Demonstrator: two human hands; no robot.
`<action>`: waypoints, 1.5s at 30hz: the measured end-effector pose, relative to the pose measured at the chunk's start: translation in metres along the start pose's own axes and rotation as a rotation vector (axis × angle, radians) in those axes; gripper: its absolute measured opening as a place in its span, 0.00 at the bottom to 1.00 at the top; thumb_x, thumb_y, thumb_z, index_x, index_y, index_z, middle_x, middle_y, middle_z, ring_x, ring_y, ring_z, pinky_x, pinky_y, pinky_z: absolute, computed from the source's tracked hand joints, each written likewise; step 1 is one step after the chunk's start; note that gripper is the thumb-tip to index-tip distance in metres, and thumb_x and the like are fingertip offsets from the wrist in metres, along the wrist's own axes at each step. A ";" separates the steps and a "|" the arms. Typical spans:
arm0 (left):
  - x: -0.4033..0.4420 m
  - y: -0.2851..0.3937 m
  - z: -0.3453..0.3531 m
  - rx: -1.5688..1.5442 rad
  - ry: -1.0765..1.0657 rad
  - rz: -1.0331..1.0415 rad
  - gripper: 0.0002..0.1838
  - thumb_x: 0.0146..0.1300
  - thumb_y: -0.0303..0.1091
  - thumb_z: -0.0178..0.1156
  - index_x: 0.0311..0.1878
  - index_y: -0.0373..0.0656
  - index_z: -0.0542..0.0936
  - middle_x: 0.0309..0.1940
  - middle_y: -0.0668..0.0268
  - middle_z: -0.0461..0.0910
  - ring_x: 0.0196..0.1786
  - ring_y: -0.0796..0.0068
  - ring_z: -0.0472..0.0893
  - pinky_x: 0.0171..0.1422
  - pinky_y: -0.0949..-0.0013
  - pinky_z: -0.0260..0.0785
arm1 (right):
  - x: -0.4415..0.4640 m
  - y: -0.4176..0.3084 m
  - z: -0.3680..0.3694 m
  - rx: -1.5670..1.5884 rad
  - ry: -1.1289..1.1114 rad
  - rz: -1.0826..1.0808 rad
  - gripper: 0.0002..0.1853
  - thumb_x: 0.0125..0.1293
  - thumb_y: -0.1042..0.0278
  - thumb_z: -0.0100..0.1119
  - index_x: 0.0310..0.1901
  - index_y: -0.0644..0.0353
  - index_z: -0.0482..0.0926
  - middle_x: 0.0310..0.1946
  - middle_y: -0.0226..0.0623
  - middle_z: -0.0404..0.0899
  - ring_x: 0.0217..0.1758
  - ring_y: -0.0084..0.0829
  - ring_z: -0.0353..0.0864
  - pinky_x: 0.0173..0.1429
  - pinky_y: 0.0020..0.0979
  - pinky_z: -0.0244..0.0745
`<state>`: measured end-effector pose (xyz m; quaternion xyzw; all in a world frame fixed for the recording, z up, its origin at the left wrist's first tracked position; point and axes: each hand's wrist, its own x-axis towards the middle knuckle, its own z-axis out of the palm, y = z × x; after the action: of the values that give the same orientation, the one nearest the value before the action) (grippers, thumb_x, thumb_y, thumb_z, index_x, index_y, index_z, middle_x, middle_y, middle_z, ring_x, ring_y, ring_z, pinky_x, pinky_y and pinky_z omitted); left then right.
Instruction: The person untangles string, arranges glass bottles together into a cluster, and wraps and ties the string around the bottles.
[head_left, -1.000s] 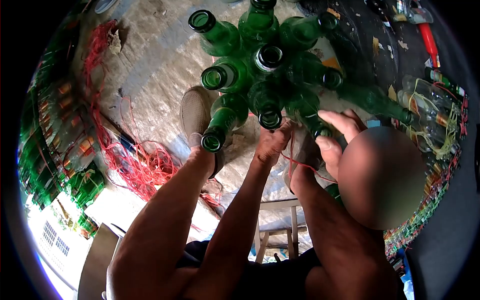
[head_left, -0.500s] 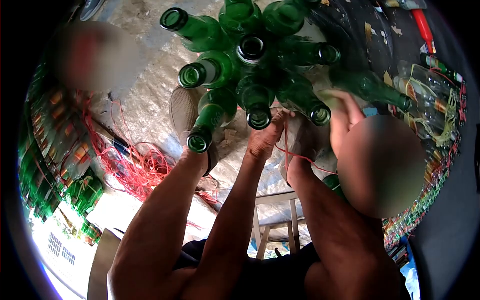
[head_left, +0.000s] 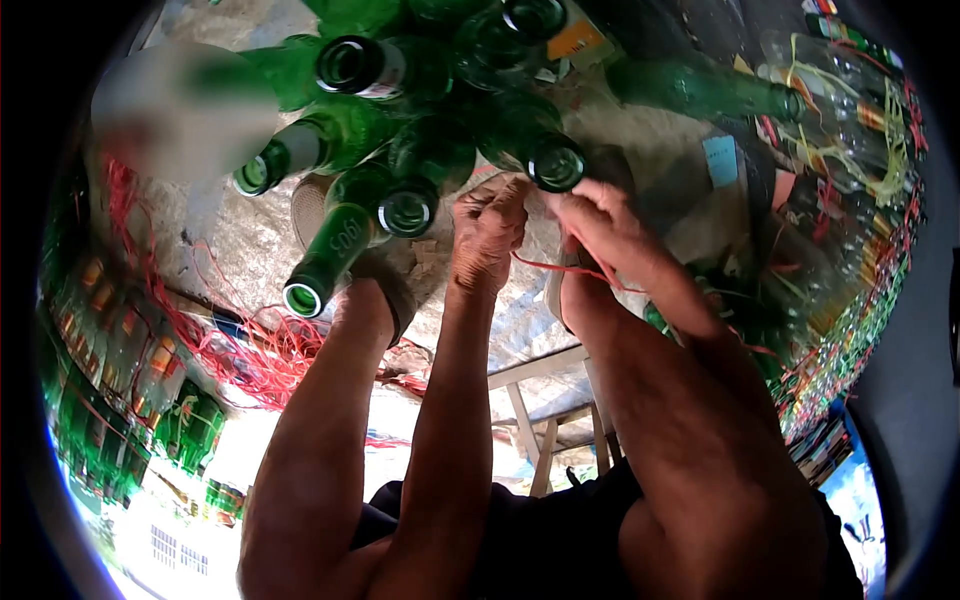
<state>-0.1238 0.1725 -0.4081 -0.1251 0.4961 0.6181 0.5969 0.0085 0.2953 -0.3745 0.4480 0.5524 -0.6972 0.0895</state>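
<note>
A cluster of several green glass bottles (head_left: 430,155) stands between my feet, necks leaning outward. My left hand (head_left: 490,228) is closed at the near side of the cluster, just below the bottle necks, pinching the red string. Close on its right, my right hand (head_left: 603,222) has its fingers bent together on the red string (head_left: 565,267), beside a bottle neck (head_left: 556,163). The string trails down past my right hand. The bottles partly hide the fingertips of both hands.
A tangle of red string (head_left: 255,360) lies at the left. One green bottle (head_left: 700,88) lies at the upper right, near bundled clear bottles (head_left: 840,100). A wooden stool (head_left: 545,415) stands below. Stacked bottles (head_left: 110,400) line the left side.
My right hand has come in from the right to beside my left hand, and its fingers have closed. The view has shifted, so the bottles appear higher and further left.
</note>
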 end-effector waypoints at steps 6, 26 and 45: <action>-0.002 0.003 0.006 0.026 0.029 -0.012 0.09 0.77 0.38 0.64 0.41 0.45 0.85 0.18 0.86 0.59 0.17 0.91 0.53 0.22 0.76 0.42 | 0.000 -0.009 -0.013 0.250 -0.135 0.094 0.12 0.80 0.60 0.55 0.45 0.63 0.79 0.36 0.31 0.78 0.36 0.24 0.84 0.46 0.28 0.83; -0.006 0.014 0.016 0.174 0.117 0.004 0.15 0.76 0.40 0.65 0.52 0.35 0.85 0.17 0.85 0.58 0.17 0.91 0.52 0.22 0.77 0.42 | 0.046 0.004 -0.017 0.828 -0.013 0.100 0.11 0.72 0.61 0.64 0.35 0.58 0.80 0.21 0.24 0.69 0.21 0.20 0.62 0.27 0.28 0.59; 0.001 0.015 0.021 0.101 0.181 0.046 0.09 0.74 0.34 0.64 0.46 0.37 0.86 0.16 0.83 0.57 0.16 0.89 0.52 0.22 0.74 0.43 | 0.082 0.005 0.001 1.074 0.230 -0.007 0.10 0.78 0.63 0.59 0.43 0.61 0.78 0.37 0.39 0.83 0.38 0.36 0.84 0.41 0.37 0.84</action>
<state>-0.1275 0.1923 -0.3915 -0.1387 0.5813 0.5919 0.5409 -0.0361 0.3231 -0.4375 0.5020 0.1265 -0.8281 -0.2150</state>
